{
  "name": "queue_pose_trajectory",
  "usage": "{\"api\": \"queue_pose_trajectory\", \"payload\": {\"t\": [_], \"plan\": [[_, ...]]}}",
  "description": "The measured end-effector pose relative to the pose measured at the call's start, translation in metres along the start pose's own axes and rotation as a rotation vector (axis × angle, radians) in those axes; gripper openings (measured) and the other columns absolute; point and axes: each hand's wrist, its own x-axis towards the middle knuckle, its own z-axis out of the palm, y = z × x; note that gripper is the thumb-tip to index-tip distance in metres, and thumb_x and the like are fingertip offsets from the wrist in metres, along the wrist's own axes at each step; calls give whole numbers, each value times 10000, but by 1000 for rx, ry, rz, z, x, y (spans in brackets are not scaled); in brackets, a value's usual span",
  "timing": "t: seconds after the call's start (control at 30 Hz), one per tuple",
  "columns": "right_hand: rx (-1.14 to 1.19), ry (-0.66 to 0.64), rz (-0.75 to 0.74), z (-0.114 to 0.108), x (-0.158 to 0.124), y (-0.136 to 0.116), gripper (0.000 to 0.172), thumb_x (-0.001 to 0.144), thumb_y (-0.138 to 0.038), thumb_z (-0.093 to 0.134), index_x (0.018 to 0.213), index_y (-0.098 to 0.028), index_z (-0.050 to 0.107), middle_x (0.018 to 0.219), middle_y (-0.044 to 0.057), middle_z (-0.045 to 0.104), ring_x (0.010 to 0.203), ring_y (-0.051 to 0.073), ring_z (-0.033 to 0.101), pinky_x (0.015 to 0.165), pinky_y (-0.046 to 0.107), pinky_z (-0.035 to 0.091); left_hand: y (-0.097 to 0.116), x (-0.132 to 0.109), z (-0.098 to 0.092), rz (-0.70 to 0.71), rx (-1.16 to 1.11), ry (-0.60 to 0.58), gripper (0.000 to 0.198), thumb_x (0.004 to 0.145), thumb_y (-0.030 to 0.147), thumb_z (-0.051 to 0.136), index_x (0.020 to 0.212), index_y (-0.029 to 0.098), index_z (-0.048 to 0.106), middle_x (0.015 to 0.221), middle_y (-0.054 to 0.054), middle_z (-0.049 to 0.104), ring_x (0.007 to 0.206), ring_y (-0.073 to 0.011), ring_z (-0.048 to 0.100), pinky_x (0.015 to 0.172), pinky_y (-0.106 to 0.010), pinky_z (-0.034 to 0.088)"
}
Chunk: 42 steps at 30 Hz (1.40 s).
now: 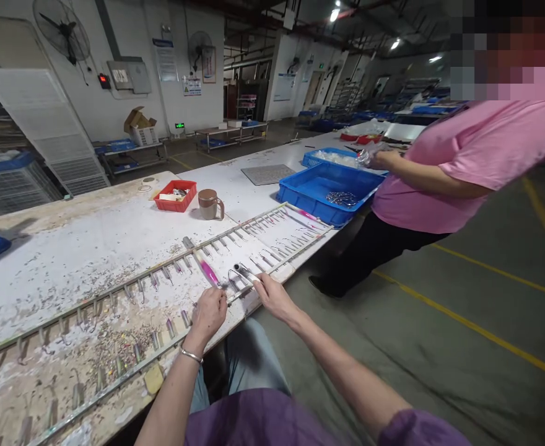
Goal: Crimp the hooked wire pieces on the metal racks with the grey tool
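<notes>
One right hand (273, 298) grips a hollow tube (245, 272) over the near side of a long, hook-lined frame (109, 291) on the gritty white surface (70, 251). Just left, the left hand (209, 313) curls closed, its hold unclear.

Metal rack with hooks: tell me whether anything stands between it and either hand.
Nothing visible stands between the left hand and the metal rack. Ahead of the right hand, only the gray tubular object in its fingers comes in between, pointing toward the rack's inside.
</notes>
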Motion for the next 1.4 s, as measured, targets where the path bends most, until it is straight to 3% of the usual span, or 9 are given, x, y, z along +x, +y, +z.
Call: {"api": "queue_pose_trajectory", "payload": {"t": [0.23, 0.4, 0.47, 0.67, 0.8, 0.97, 1.1, 1.3, 1.4], "plan": [[344, 192, 8, 15, -52, 2, 403, 1078, -446, 445, 1165, -205, 756, 854, 58, 793, 731, 212, 737, 701, 294, 578, 3, -3, -2, 5, 30, -21, 239, 1040, 162, 448, 922, 199, 653, 936, -86, 676, 959, -231, 634, 892, -360, 498], [322, 436, -181, 18, -51, -6, 413, 1101, -395, 473, 1370, -194, 714, 1262, 126, 800, 1151, 246, 773, 982, 341, 628, 2, -4, 0, 18, 79, -14, 252, 1047, 147, 439, 927, 190, 656, 943, -84, 681, 970, -238, 628, 906, -371, 495], [297, 496, -267, 20, -49, -8, 430, 1119, -360, 457, 1444, -182, 675, 1304, 142, 781, 1173, 235, 763, 1013, 335, 619, 1, -4, 0, 18, 90, -21, 268, 1050, 137, 432, 913, 190, 655, 931, -78, 680, 960, -234, 628, 901, -367, 495], [104, 377, -392, 25, -48, -10, 413, 1135, -347, 433, 1397, -211, 723, 838, 58, 782, 730, 175, 745, 693, 240, 614, 3, -5, 1, 6, 65, -3, 243, 1020, 91, 453, 974, 185, 673, 973, -82, 695, 1000, -233, 637, 934, -373, 505], [148, 482, -380, 21, -51, -13, 441, 1136, -292, 428, 1512, -188, 633, 967, 100, 793, 836, 186, 758, 814, 273, 626, 4, -5, 1, -7, 83, -12, 243, 1040, 126, 456, 926, 193, 659, 932, -69, 682, 971, -232, 629, 908, -367, 498], [70, 392, -359, 25, -55, -8, 426, 1144, -336, 406, 1408, -224, 721, 851, 67, 784, 736, 171, 750, 708, 237, 620, 3, -5, 2, 27, 108, -8, 253, 1035, 124, 434, 919, 193, 647, 934, -73, 675, 962, -233, 625, 904, -366, 499], [155, 477, -330, 22, -52, -5, 430, 1140, -305, 423, 1481, -199, 662, 1090, 122, 816, 928, 200, 782, 851, 293, 643, 3, -4, 2, 24, 115, -6, 273, 1051, 146, 416, 908, 198, 643, 932, -72, 673, 962, -232, 629, 900, -367, 500], [54, 396, -369, 28, -57, -6, 429, 1143, -343, 413, 1368, -192, 746, 804, 64, 775, 686, 163, 737, 658, 229, 593, 4, -5, 1, 37, 124, 13, 267, 1044, 133, 416, 906, 198, 635, 930, -69, 680, 947, -228, 631, 883, -359, 504], [118, 418, -317, 25, -55, 0, 419, 1138, -336, 431, 1418, -207, 716, 957, 83, 817, 815, 174, 772, 761, 247, 617, 3, -6, 0, 50, 136, 44, 272, 1047, 152, 415, 892, 201, 634, 903, -67, 677, 928, -227, 636, 872, -359, 512]]}}
